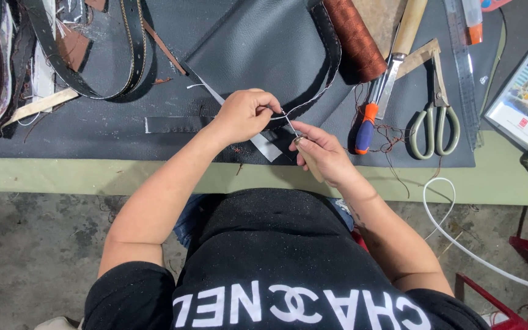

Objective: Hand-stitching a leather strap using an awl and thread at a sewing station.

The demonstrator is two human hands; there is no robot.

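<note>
While the right hand point(324, 156) grips a wooden-handled awl point(300, 153), fingers wrapped around the handle and the metal tip angled up, the left hand point(245, 114) pinches the black leather strap point(328, 58) at its pale stitched edge. The strap is dark, grained and curved, lying on the black mat point(123, 128) at the table's near edge. Beyond lie a brown thread spool point(354, 38), scissors point(436, 116) and a ruler point(462, 67).
</note>
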